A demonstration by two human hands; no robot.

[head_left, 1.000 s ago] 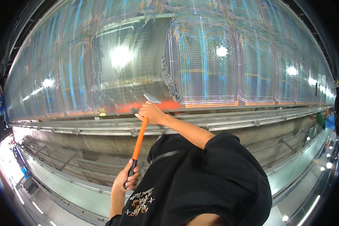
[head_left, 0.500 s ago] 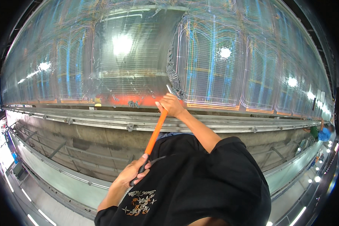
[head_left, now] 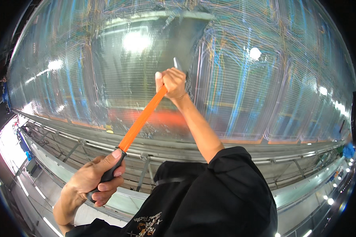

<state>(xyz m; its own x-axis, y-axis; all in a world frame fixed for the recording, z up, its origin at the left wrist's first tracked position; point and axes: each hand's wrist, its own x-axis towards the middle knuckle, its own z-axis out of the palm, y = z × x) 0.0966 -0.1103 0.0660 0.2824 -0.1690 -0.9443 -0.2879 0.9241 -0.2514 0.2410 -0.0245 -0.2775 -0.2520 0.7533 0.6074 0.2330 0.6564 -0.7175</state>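
Note:
A long-handled scraper [head_left: 143, 118] with an orange shaft, black grip and narrow metal tip slants across the middle. Its black end is wrapped by my left hand [head_left: 97, 175], low on the left. Farther up, my right hand [head_left: 173, 83] is closed round the shaft near the metal tip [head_left: 176, 62]. Beneath the tip lies a broad glossy panel [head_left: 237, 87] crossed by fine coloured lines. The tip is over a smoother greenish patch [head_left: 140, 71] of it; whether they touch, I cannot tell. Dark crumpled residue [head_left: 188, 85] shows beside my right wrist, partly hidden.
A blurred red strip [head_left: 154, 117] and a small yellow mark [head_left: 109, 128] lie along the panel's near edge. Metal rails [head_left: 83, 143] run below it. At the far right a person in blue [head_left: 349, 151] is partly visible.
Both hands remain on the scraper. My right hand and the tip have moved farther across the panel; my left hand has swung left. The view has shifted and tilted too.

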